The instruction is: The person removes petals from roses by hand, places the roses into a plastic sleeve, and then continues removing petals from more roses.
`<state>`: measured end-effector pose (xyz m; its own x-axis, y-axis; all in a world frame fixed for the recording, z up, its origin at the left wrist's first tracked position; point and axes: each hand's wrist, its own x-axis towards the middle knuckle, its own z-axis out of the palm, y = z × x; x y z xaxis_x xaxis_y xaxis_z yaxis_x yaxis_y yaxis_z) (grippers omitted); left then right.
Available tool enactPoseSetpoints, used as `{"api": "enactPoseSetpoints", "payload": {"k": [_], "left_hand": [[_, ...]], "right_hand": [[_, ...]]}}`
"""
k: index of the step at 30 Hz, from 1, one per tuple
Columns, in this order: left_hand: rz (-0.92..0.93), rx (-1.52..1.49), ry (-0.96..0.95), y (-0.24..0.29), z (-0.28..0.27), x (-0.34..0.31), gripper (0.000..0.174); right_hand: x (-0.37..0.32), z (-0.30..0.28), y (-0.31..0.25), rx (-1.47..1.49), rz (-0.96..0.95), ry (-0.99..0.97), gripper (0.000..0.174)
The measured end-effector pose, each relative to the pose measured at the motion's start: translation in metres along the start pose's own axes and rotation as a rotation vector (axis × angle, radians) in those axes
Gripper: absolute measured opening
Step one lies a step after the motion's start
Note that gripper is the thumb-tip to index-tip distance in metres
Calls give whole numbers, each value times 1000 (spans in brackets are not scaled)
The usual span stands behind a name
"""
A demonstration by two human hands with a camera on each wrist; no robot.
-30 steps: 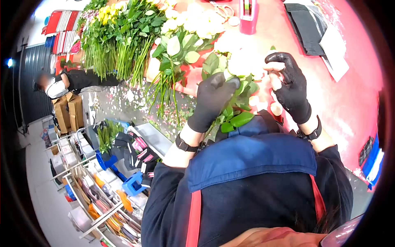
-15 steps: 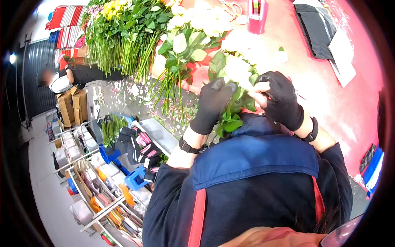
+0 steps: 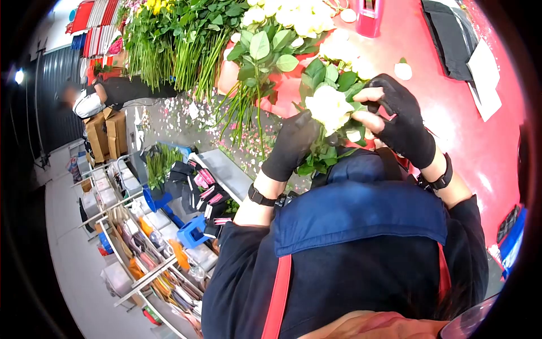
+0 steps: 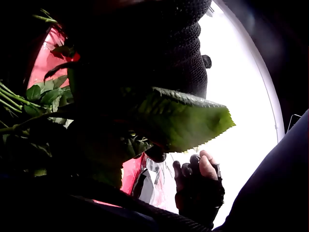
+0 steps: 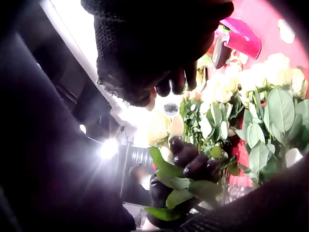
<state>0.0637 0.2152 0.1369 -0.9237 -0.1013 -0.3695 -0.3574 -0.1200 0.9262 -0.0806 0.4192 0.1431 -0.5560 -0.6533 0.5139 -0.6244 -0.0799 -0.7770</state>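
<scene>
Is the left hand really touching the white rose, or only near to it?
Touching. The right wrist view shows the left hand with fingers curled round the leafy rose below its bloom.

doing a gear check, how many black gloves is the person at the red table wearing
2: one on the left hand, at the white rose, and one on the right hand, beside that bloom. Both are in view.
</scene>
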Motion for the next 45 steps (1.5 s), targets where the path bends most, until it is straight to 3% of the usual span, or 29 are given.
{"api": "enactPoseSetpoints", "payload": {"k": [4, 7, 10, 13, 14, 16, 17, 19, 21, 24, 26, 28, 31, 33, 36, 40, 41, 44, 45], "left_hand": [[-19, 64, 28, -6, -4, 3, 37], [59, 212, 109, -1, 4, 8, 42], [-38, -177, 53, 2, 5, 7, 37], [-51, -16, 104, -2, 2, 12, 35], [50, 141, 80, -5, -2, 13, 33], [249, 455, 28, -7, -9, 12, 31], [39, 146, 65, -8, -7, 6, 29], [-14, 97, 48, 1, -7, 7, 27], [21, 116, 39, 1, -8, 9, 26], [58, -37, 56, -3, -4, 11, 28], [74, -101, 70, -7, -4, 12, 32], [58, -290, 103, -14, 5, 19, 36], [352, 375, 160, -14, 5, 14, 35], [45, -15, 75, -23, -5, 17, 37], [-138, -208, 214, -7, 3, 7, 38], [-145, -412, 265, -4, -12, 2, 32], [-49, -291, 198, -3, -18, 0, 33], [-105, -240, 179, -6, -36, -4, 33], [-154, -322, 254, 6, -28, -3, 33]], "right_hand": [[-1, 12, 4, 151, 105, -34, 19], [-2, 14, 3, 132, 188, -30, 15], [-3, 20, 5, 143, 255, 21, 12], [-8, 28, 6, 187, 309, 42, 11], [-9, 29, 5, 205, 327, 40, 10], [-9, 26, 0, 358, 597, 8, 9], [-8, 25, -2, 435, 731, -8, 9], [-12, 28, 9, 379, 680, 27, 11], [-13, 42, 17, 197, 439, 197, 16], [-10, 38, 19, 66, 141, 41, 18], [-3, 46, 18, 122, 197, -87, 19], [-4, 61, 17, 274, 392, -106, 19], [-3, 66, 24, 387, 540, -74, 19], [0, 63, 24, 280, 544, -97, 19], [-2, 63, 28, 439, 655, -104, 18], [-5, 58, 30, 329, 636, -172, 18], [-10, 57, 34, 286, 575, -195, 19], [-18, 57, 43, 7, 244, -65, 17], [-12, 49, 36, 92, 438, -145, 20]]}}
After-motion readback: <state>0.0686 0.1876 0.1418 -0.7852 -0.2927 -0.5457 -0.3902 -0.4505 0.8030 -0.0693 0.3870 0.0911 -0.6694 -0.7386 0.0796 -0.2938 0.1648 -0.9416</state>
